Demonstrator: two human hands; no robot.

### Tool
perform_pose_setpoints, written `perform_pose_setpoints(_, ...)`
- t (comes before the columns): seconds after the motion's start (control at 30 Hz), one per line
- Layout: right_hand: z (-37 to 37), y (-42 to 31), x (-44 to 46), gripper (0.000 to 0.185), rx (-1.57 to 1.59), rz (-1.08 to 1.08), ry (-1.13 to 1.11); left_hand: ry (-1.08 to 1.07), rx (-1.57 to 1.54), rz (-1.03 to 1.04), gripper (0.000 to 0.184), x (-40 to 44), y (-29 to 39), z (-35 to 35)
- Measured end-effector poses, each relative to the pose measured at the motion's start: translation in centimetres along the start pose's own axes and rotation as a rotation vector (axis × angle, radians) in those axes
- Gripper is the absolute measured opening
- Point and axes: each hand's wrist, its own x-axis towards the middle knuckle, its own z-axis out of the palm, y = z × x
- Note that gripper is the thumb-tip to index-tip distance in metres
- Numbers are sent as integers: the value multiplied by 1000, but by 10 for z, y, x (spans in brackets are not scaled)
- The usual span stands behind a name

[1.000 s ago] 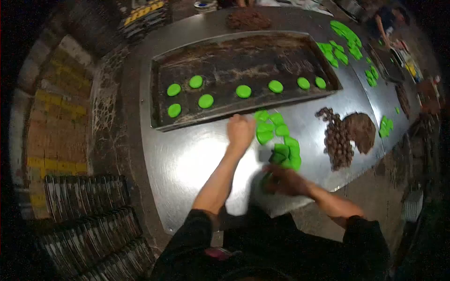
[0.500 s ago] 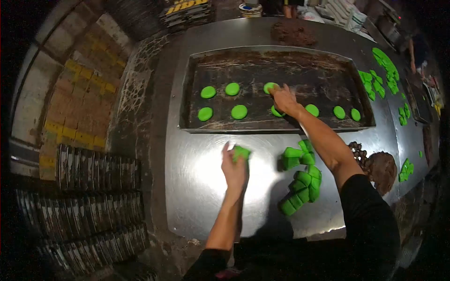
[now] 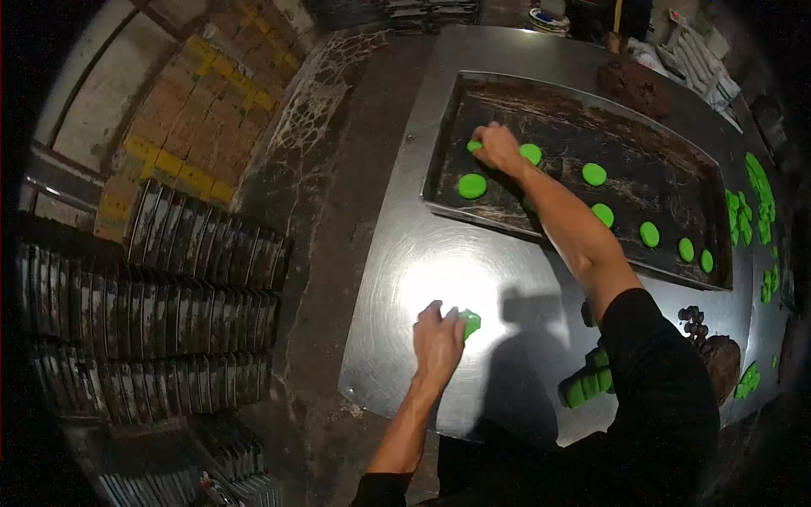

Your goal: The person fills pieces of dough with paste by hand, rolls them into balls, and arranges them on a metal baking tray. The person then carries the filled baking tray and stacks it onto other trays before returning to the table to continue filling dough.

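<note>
My left hand [image 3: 439,342] is curled low over the metal table, its thumb side against a green dough piece [image 3: 470,324]. Inside the dark rectangular tray, my right hand [image 3: 497,145] has its fingertips together on a green disc [image 3: 475,146] near the left end. Other flat green discs lie about it, among them one [image 3: 472,186] just below and one [image 3: 594,175] farther right. My right forearm crosses the tray's near rim [image 3: 498,225] and partly hides one disc. Several green blocks [image 3: 586,389] are half hidden by my right sleeve.
Brown dough [image 3: 634,87] sits behind the tray, and brown balls [image 3: 694,324] lie beside a brown lump [image 3: 722,363] at the right. More green pieces [image 3: 760,190] are on the far right. Stacked dark trays [image 3: 203,245] stand left of the table.
The view has turned, shifting the tray rightward. My right hand has moved from a middle disc to the upper-left one. My left hand remains beside the green piece over the near table.
</note>
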Motion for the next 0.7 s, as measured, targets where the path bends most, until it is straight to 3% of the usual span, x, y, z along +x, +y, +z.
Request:
perform_pose_setpoints(0.03,6,4,4,38,-3,-9,-9,-27,-14,47,21,0,-1,2)
perform_pose_setpoints(0.1,28,12,0,37,38,-15,262,-32,7,97,21,-1,-4,2)
perform_pose_setpoints(0.17,10,-6,-6,35,-115,-6,65,-218,-407,-268,22,-10,-5,-8)
perform_pose_setpoints(0.2,-12,-32,-17,36,-162,9,5,-160,-535,-350,21,-9,-6,-16)
perform_pose_setpoints(0.23,-20,-40,-33,39,-8,-205,221,-102,-660,-430,20,-8,-9,-24)
perform_pose_setpoints(0.3,-62,-104,-108,41,577,-84,64,-48,-1127,-448,19,-2,-15,-34)
perform_pose_setpoints(0.37,-81,-140,-172,38,586,-3,-388,-55,-1155,-444,19,6,-17,-43)
perform_pose_setpoints(0.43,-74,-168,-233,29,806,6,-421,-67,-1189,-424,19,14,-11,-52)
perform_pose_setpoints(0.5,-73,-192,-267,22,1140,219,-211,-16,-1446,-528,19,16,2,-61)
perform_pose_setpoints(0.53,-74,-205,-279,22,1125,233,-185,23,-1405,-485,18,15,11,-66)
perform_pose_setpoints(0.57,-75,-217,-289,21,1042,216,24,-8,-1419,-467,18,14,19,-70)
perform_pose_setpoints(0.67,-73,-261,-320,25,783,191,478,411,-875,-187,31,7,56,-85)
perform_pose_setpoints(0.7,-73,-265,-328,28,760,153,636,325,-919,-147,31,-2,66,-79)
